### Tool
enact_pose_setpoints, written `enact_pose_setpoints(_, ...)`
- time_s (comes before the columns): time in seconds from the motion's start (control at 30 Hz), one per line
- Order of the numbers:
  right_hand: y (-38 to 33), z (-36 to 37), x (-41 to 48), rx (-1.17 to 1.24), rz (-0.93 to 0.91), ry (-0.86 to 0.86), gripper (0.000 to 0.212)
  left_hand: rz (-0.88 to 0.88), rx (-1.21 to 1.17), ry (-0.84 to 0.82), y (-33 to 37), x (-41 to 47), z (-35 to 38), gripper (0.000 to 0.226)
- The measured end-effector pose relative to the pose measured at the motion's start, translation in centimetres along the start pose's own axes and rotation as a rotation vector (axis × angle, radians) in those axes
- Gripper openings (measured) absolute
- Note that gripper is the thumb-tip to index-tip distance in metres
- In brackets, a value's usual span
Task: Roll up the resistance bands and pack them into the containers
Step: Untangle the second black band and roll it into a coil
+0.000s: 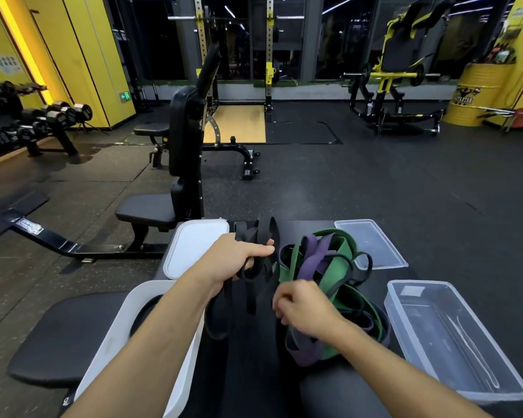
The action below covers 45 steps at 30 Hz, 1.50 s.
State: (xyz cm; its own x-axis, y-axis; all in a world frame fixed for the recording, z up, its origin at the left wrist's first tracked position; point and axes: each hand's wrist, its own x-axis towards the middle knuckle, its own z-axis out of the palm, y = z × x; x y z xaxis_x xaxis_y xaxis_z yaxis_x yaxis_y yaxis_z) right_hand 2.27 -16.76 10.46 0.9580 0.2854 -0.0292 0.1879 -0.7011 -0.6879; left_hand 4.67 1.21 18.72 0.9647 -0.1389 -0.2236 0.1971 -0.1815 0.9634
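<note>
White container [118, 330] sitting nearest at left, clear plastic container [453, 336] at right, both on black bench pad [67, 333]. Right hand [307, 307] curling over green band [329, 276] and purple band [310, 262] in tangled pile — grip possibly pinching, hard telling. Left hand [239, 260] closing around black band [255, 285], loops hanging down. Farther — white lid [194, 245] and clear lid [372, 242] lying flat.
</note>
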Motion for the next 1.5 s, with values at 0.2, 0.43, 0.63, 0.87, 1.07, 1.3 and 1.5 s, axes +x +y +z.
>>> enact_pose_setpoints(0.2, -4.6, -3.3, -0.9, 0.688, -0.045, 0.496, 0.025, 0.116, 0.129, -0.003, -0.6, -1.7, 1.3, 0.047)
enact_pose_setpoints(0.43, -6.5, -4.9, -2.0, 0.471, -0.073, 0.459, 0.019, 0.190, 0.196, -0.026, -1.3, -6.8, 3.3, 0.025)
enact_pose_setpoints(0.63, -7.3, -5.3, -4.7, 0.728, 0.188, 0.239, 0.035, 0.279, 0.182, 0.065, -2.1, -10.1, 3.7, 0.009)
enact_pose_setpoints(0.87, -8.6, -5.5, -7.2, 0.439, 0.065, 0.456, 0.041, 0.273, 0.216, 0.078, -1.4, -13.5, 4.0, 0.022)
enact_pose_setpoints(1.07, -11.9, -8.4, -9.8, 0.555, -0.118, 0.562, 0.046, 0.110, 0.513, -0.032, 2.3, -17.2, 3.7, 0.070)
enact_pose_setpoints(1.3, -15.3, -11.7, -11.7, 0.740, -0.207, 0.621, 0.027, -0.005, 0.857, -0.294, 7.5, -21.1, 4.4, 0.088)
enact_pose_setpoints(1.5, -17.3, -13.6, -12.6, 0.979, -0.220, 0.564, 0.022, 0.141, 0.888, -0.167, 10.7, -22.1, 4.3, 0.065)
